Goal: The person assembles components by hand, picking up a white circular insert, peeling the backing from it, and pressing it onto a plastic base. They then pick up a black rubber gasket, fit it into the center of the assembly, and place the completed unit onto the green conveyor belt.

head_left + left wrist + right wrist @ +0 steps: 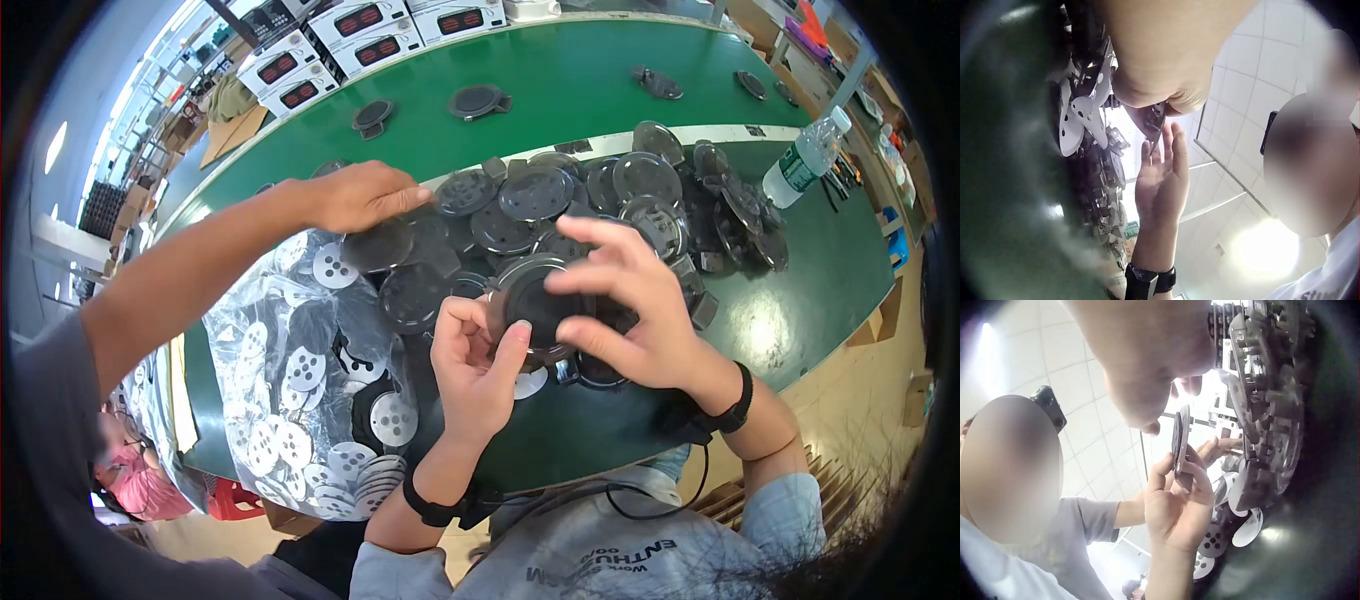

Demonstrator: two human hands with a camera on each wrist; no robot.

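Note:
My left hand (pixel 472 385) grips a round dark plastic part (pixel 532 300) by its near-left edge, thumb on the upper face. The part has a clear smoky rim and a flat black middle; edge-on in the right wrist view, the black disc (pixel 1177 440) lies against a lighter plate. My right hand (pixel 645 315) hovers at its right side with fingers spread and thumb apart, fingertips overlapping the rim in the head view. Behind and beneath both hands lies a heap of similar smoky round parts (pixel 535 190). A white disc (pixel 530 382) shows partly under the held part.
Another person's hand (pixel 360 197) reaches in from the left over the heap. A clear plastic bag (pixel 235 350) of white discs with holes (pixel 393 418) lies left. A water bottle (pixel 806 158) stands at right on the green table (pixel 560 445). Boxes (pixel 375 50) line the back.

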